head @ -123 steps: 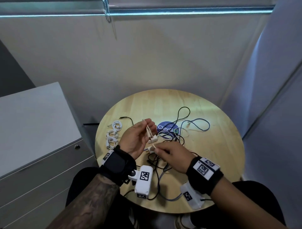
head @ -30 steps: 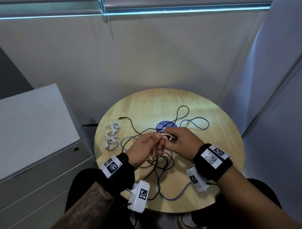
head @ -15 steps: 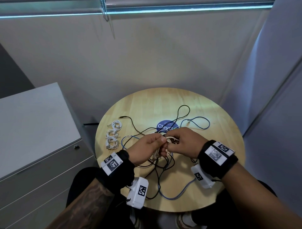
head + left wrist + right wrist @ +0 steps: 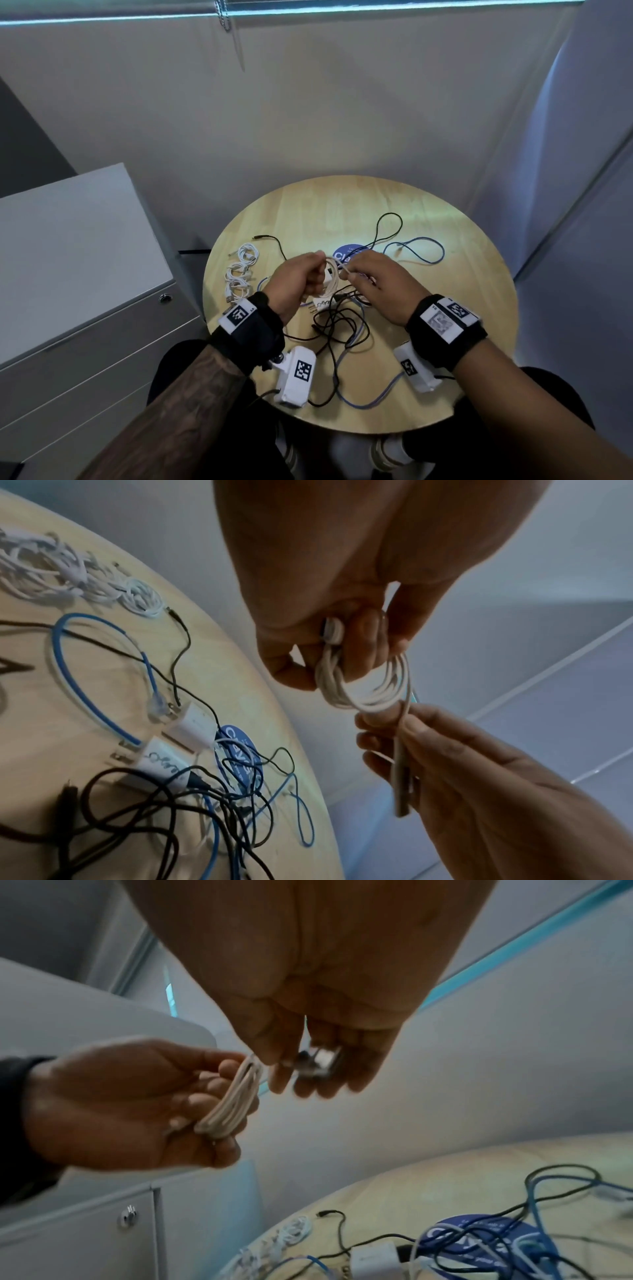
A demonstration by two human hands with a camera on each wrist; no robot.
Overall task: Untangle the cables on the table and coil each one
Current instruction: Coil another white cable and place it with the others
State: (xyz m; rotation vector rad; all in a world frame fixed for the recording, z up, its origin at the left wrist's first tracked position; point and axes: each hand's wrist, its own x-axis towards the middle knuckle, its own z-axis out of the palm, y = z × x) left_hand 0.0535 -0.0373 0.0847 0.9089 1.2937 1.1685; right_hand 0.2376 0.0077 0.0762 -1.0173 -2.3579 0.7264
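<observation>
Hands raised above the round worktop [image 4: 445, 359], mid-coil. The left hand [image 4: 294, 284] has its fingers curled round a small bundle of loops of the white cable [image 4: 330, 277], held just above the tangle; in the left wrist view the loops [image 4: 363, 691] hang below the fingers as an upright ring. The right hand [image 4: 380, 287], immediately right of the bundle and nearly touching it, pinches the cable's free tail [image 4: 400, 750], which runs from the ring down through its fingers. The tail's long axis thus lies roughly across the plane of the loops, which suggests the next step is a turn of the tail round the bundle to bind it; the right hand is the one placed to do this.

On the worktop beneath lie the black cable [image 4: 342, 329] and the blue cable [image 4: 421, 250], unsorted and crossing each other, with white plug adapters [image 4: 192, 723] among them. Three coiled white cables [image 4: 239, 274] sit at the left edge, well apart.
</observation>
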